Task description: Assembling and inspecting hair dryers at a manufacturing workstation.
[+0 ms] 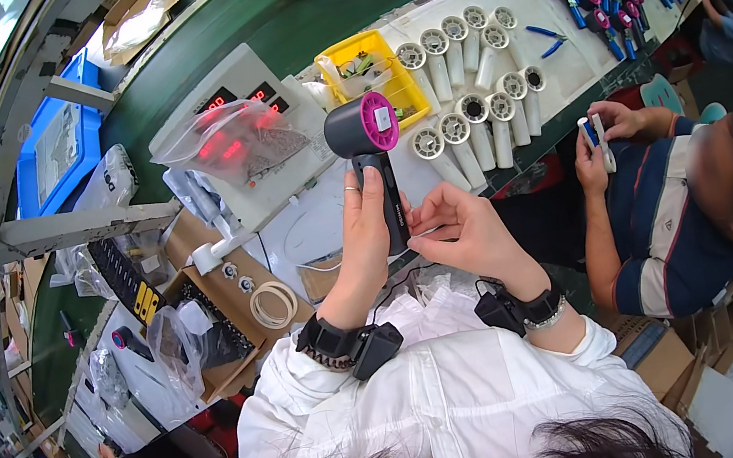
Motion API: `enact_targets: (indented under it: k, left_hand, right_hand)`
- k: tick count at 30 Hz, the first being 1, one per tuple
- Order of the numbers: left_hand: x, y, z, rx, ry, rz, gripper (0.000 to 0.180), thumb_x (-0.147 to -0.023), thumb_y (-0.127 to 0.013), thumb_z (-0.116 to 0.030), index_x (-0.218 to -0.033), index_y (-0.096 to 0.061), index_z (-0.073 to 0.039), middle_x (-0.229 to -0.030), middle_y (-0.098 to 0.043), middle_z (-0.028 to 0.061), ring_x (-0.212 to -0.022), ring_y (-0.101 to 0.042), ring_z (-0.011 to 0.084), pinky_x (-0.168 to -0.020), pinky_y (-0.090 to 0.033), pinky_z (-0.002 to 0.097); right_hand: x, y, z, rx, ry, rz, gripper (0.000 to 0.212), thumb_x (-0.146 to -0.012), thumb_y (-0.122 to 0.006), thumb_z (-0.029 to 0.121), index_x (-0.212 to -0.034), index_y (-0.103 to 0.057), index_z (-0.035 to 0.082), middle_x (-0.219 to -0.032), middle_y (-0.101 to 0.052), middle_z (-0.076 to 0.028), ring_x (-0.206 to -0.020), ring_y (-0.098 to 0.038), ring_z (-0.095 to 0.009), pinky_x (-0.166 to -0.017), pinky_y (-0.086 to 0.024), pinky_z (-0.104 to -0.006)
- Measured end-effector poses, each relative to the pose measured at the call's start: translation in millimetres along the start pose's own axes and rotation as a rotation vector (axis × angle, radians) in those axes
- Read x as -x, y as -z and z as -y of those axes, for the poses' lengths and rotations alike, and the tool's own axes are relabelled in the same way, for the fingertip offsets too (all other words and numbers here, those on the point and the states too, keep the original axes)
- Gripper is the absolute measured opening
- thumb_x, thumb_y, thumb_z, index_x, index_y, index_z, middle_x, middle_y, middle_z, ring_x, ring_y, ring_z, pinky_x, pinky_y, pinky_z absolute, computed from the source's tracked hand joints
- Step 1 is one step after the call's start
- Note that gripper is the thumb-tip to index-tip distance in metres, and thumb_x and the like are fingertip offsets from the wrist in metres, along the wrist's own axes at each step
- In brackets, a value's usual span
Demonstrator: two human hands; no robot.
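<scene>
Upright in front of me stands a black handheld fan (359, 132), shaped like a small hair dryer, with a magenta ring and a pale label on its round end. My left hand (363, 230) is wrapped round its dark handle (393, 210). The fingers of my right hand (459, 227) are pinched close to the handle's lower end; what they hold, if anything, is too small to make out. A thin white cord (298, 259) curves across the bench left of my hands.
White fan bodies (466, 128) stand in rows beyond my right hand, beside a yellow bin (414, 83) and blue pliers (546, 40). A scale (238, 85) with red digits carries a bag of parts (239, 144). A cardboard box (225, 318) lies left; a co-worker (662, 206) sits right.
</scene>
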State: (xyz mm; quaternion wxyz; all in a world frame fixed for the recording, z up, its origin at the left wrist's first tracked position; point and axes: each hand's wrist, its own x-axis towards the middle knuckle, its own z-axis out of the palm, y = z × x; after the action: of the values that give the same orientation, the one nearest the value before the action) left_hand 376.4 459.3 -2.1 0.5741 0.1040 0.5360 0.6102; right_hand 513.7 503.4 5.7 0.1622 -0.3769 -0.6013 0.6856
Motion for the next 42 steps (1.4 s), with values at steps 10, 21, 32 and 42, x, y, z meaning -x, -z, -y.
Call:
enact_targets:
  k: [10,21,32,42]
  left_hand:
    - [2.7,-2.3,-1.5,-0.030,-0.032,-0.003,0.030,-0.093,-0.042,-0.037,-0.105,-0.038,-0.010,-0.067,-0.047,0.0010,-0.057,-0.045,0.0082,-0.052,-0.039,0.0212]
    - [2.7,2.9,4.5,-0.020,-0.025,0.015,0.031,-0.092,-0.044,-0.038,-0.106,-0.039,-0.010,-0.065,-0.048,0.0011,-0.055,-0.046,0.0078,-0.050,-0.038,0.0211]
    - [-0.1,8.4,15.7,-0.007,0.001,0.019,0.032,-0.092,-0.045,-0.039,-0.106,-0.039,-0.010,-0.062,-0.048,0.0006,-0.053,-0.046,0.0076,-0.047,-0.037,0.0209]
    - [8.2,15.5,41.0,-0.022,0.093,-0.052,0.035,-0.089,-0.049,-0.041,-0.098,-0.044,-0.007,-0.068,-0.047,0.0008,-0.052,-0.046,0.0070,-0.046,-0.038,0.0208]
  right_hand:
    - [-1.5,-2.0,0.7,0.064,-0.010,-0.013,0.028,-0.068,-0.071,0.001,-0.083,-0.047,0.001,-0.085,-0.061,-0.007,-0.080,-0.062,-0.013,-0.074,-0.052,-0.0254]
    - [-3.5,0.6,-3.7,0.047,-0.052,0.050,0.028,-0.068,-0.071,0.000,-0.082,-0.048,0.001,-0.084,-0.061,-0.007,-0.078,-0.061,-0.011,-0.072,-0.051,-0.0239]
    - [-2.5,1.4,-4.9,0.070,-0.047,0.067,0.029,-0.067,-0.072,-0.001,-0.082,-0.047,0.002,-0.081,-0.061,-0.007,-0.077,-0.060,-0.010,-0.071,-0.051,-0.0232]
    - [6.8,-4.4,-31.6,-0.075,-0.117,0.070,0.031,-0.066,-0.075,0.005,-0.080,-0.047,0.003,-0.074,-0.061,-0.004,-0.071,-0.059,-0.007,-0.065,-0.050,-0.0228]
